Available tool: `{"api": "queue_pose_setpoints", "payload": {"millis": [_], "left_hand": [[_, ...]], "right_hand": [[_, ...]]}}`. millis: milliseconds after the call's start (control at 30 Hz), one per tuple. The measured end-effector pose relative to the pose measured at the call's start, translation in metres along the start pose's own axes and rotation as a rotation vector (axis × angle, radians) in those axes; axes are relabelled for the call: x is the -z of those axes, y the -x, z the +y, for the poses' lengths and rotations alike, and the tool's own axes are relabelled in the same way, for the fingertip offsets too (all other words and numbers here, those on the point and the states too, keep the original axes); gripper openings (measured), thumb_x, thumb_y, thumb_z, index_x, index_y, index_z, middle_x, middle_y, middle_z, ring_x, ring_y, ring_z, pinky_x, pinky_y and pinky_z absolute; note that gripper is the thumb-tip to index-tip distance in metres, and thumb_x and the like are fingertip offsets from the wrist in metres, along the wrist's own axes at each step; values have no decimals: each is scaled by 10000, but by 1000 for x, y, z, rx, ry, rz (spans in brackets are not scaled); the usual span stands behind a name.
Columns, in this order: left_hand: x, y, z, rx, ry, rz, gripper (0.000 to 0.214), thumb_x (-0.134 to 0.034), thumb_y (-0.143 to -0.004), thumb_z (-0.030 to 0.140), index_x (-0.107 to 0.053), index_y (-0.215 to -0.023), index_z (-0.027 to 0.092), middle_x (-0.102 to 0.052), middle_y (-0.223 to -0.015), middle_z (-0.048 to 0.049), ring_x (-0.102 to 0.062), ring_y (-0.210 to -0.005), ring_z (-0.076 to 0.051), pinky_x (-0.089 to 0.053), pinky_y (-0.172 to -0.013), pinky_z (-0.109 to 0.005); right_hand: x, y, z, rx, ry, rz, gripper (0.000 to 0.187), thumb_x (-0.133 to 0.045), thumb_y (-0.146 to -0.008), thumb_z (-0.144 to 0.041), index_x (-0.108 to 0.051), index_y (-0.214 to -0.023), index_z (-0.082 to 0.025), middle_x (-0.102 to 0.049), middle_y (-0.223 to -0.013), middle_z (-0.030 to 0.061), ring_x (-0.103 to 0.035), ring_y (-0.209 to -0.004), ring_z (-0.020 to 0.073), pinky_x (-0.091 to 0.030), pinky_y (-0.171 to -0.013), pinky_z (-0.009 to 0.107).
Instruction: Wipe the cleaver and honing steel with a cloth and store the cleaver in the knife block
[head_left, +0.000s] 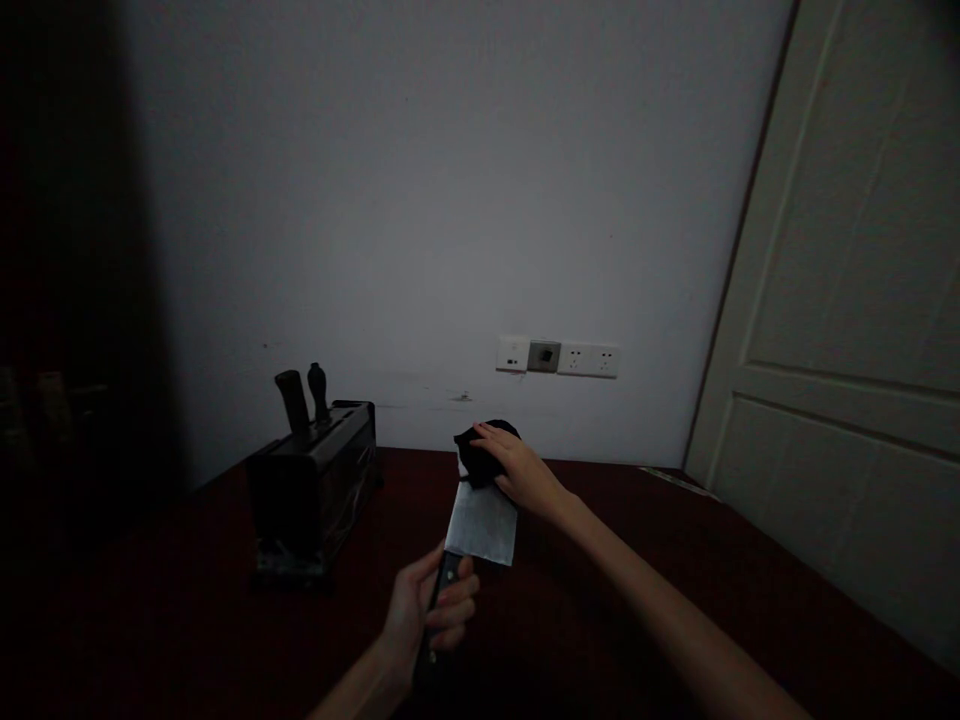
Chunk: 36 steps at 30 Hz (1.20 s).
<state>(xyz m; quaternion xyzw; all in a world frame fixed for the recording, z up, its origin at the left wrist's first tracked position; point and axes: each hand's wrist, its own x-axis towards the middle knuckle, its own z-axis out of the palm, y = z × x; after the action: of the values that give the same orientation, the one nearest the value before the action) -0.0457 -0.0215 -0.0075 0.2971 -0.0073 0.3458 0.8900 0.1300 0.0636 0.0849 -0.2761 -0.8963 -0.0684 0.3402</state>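
Note:
My left hand (420,605) is closed around the black riveted handle of a cleaver (482,525), whose broad metal blade points away from me. Over the far end of the blade lies a black cloth (478,464), bunched up. My right hand (521,468) grips this cloth from above and presses it to the blade, its thumb and fingers partly sunk into the dark fabric. The blade's far end is hidden by the cloth and the hand. Both hands are above a dark red table (570,590).
To the left on the table stands a dark knife block (311,480) with two black knife handles (305,398) sticking up. Behind is a pale wall (420,200) with a row of sockets (559,357). A panelled door (847,330) closes off the right. The room is dim.

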Motion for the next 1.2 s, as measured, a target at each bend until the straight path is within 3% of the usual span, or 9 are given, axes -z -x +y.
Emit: {"api": "queue_pose_setpoints", "payload": {"millis": [200,467,600,700,933,1200], "left_hand": [[-7,-1,-1,-41,-35,60,269,-527,-779,381,-490,-766,115,-312,-511,74,-119,-345,-7,-153,-280,-117],[-7,-2,-3,-33,-31,-19,307,-502,-800,427,-479,-781,121,-313,-515,77,-104,-335,-12,-169,-275,-124],[-5,-2,-4,-14,-22,-22,289,-522,-793,411,-471,-757,130,-313,-496,81,-102,-323,-15,-159,-266,-129],[-2,-1,-5,-7,-28,-41,296,-485,-814,421,-456,-732,138,-309,-482,82,-101,-310,-16,-159,-265,-134],[-3,-2,-12,41,-48,-143,305,-421,-839,434,-458,-736,149,-319,-461,78,-121,-284,-26,-193,-257,-150],[-5,-1,-16,47,-33,-99,321,-446,-823,449,-464,-717,147,-312,-460,78,-120,-286,-19,-194,-264,-142]], "right_hand": [[-12,22,-20,47,-114,-26,647,-352,-569,75,-479,-1166,-138,-374,-1384,120,-270,-1303,173,-248,-1072,422],[-4,7,-5,-46,-46,52,771,-355,-573,50,-376,-1310,-176,-343,-1404,102,-248,-1312,186,-226,-1069,460],[-7,14,-26,-1,60,45,626,-557,-717,-233,-377,-1314,-167,-267,-1430,148,-198,-1324,269,-220,-1041,531],[-5,16,-38,23,139,37,626,-539,-778,-423,-365,-1322,-168,-266,-1426,163,-201,-1322,276,-228,-1035,532],[8,2,-24,-96,256,145,420,-420,-877,-326,-458,-1263,-164,-376,-1377,141,-309,-1283,250,-283,-1033,483],[10,12,-33,10,139,97,396,-433,-875,-262,-458,-1263,-186,-418,-1351,120,-339,-1269,227,-318,-1023,473]]}}
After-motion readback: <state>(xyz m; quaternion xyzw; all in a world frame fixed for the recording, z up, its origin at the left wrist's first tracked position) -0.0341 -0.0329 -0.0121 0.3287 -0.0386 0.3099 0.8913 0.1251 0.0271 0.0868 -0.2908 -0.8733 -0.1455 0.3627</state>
